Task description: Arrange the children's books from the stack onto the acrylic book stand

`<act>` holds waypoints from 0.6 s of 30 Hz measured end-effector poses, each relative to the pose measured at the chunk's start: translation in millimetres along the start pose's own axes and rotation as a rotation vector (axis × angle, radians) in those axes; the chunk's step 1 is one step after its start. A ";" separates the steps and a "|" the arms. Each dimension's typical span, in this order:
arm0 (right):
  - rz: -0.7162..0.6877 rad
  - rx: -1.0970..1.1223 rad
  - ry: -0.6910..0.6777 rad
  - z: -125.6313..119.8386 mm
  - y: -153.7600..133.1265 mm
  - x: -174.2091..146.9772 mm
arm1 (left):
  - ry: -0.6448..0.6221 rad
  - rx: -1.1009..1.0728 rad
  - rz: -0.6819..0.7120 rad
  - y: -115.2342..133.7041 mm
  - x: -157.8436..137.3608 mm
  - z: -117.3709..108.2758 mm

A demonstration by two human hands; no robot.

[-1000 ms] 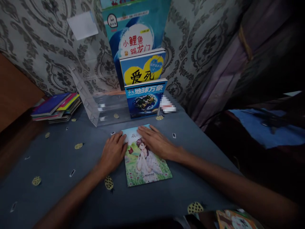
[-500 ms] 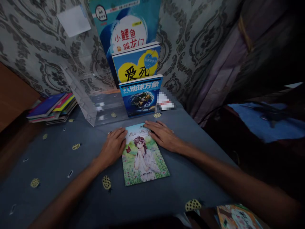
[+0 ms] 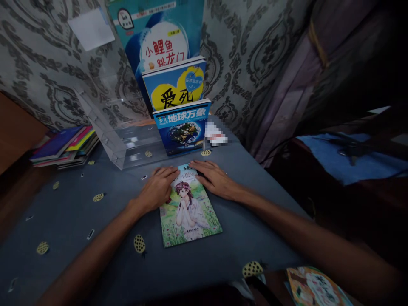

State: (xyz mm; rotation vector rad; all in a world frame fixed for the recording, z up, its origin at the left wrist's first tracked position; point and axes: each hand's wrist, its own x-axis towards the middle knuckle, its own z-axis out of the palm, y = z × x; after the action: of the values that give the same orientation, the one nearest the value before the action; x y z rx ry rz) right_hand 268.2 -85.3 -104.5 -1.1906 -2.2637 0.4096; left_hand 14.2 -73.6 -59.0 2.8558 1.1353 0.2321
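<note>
A thin paperback book with a glossy green-meadow cover and a drawn figure in white [image 3: 191,212] lies flat on the tabletop spread with grey-blue cloth printed with yellow pineapples [image 3: 114,263], its top edge towards a clear plastic stepped rack [image 3: 137,159]. The left hand [image 3: 159,187] rests palm down over the paperback's upper left part, covering some of the title, its fingers stretched out and grasping nothing. The right hand [image 3: 213,178] lies at the upper right edge, its fingers extended and relaxed over that corner, likewise released. Between the two hands a strip of pale blue cover with dark lettering shows. At the right end of the rack, three books stand upright one behind another: a dark blue book with a picture of the Earth [image 3: 185,131] in front, a blue book with a yellow patch [image 3: 175,87] behind it, and a tall teal book with a white circle [image 3: 162,42] at the back. Just right of them is a white item blurred by pixels [image 3: 216,135]. Well to the left sits an uneven stack of thin colourful books [image 3: 65,146]. An orange illustrated book [image 3: 314,289] shows at the lower right, beyond the tabletop's near edge.
</note>
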 end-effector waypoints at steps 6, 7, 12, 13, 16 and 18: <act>-0.013 0.010 0.023 -0.6 -2.4 -4.4 | -0.005 0.010 0.037 9.2 11.9 5.0; -0.012 0.003 0.033 -1.1 -5.3 -6.2 | 0.000 0.019 0.033 10.6 12.0 6.4; -0.001 -0.047 0.052 -5.8 -35.7 -23.9 | 0.037 0.042 0.035 12.3 8.9 12.7; 0.012 -0.062 0.040 -6.4 -43.8 -29.5 | 0.040 0.044 0.040 11.6 8.5 13.1; 0.034 -0.129 0.001 -7.0 -69.2 -47.8 | 0.038 0.057 0.066 8.8 8.6 12.0; 0.023 -0.172 -0.022 -7.7 -86.0 -58.0 | 0.029 0.076 0.085 7.1 9.5 9.4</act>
State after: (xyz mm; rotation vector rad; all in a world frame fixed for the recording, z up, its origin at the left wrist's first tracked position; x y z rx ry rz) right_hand 242.6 -181.4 -74.3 -1.3036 -2.3453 0.2408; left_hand 27.3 -72.2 -66.4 2.9804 1.0511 0.2407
